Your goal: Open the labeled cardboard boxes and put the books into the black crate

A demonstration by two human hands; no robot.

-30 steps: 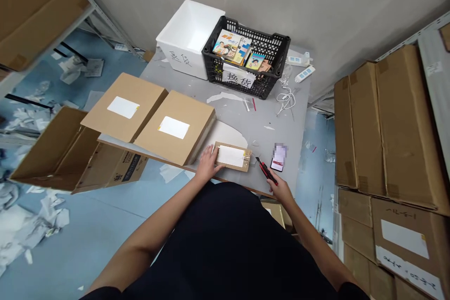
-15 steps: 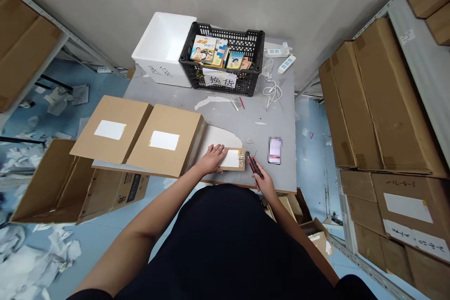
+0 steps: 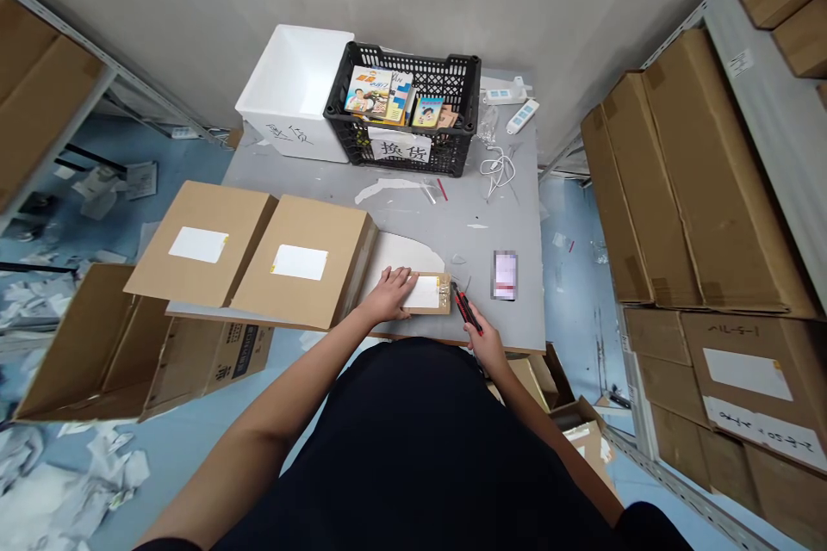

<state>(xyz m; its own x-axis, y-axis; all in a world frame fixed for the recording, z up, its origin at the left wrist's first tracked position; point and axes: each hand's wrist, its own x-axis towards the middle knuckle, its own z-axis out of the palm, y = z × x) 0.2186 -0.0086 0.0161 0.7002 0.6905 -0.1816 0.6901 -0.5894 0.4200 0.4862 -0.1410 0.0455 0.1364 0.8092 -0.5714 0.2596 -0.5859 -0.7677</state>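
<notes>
Gray table (image 3: pixel 513 219), left hand (image 3: pixel 389 293) flat on carton (image 3: pixel 429 294), right hand (image 3: pixel 487 339) gripping cutter (image 3: pixel 465 308)

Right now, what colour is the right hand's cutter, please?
The cutter is red and black; see head view.

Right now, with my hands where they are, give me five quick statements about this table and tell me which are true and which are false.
1. Your left hand rests on the small cardboard parcel. True.
2. Your right hand holds a pair of scissors. False: it holds a red and black box cutter.
3. Books sit in the black crate. True.
4. The phone lies inside the white foam bin. False: it lies on the table, to the right of the box cutter.
5. Each of the two large boxes bears a white label. True.
</notes>
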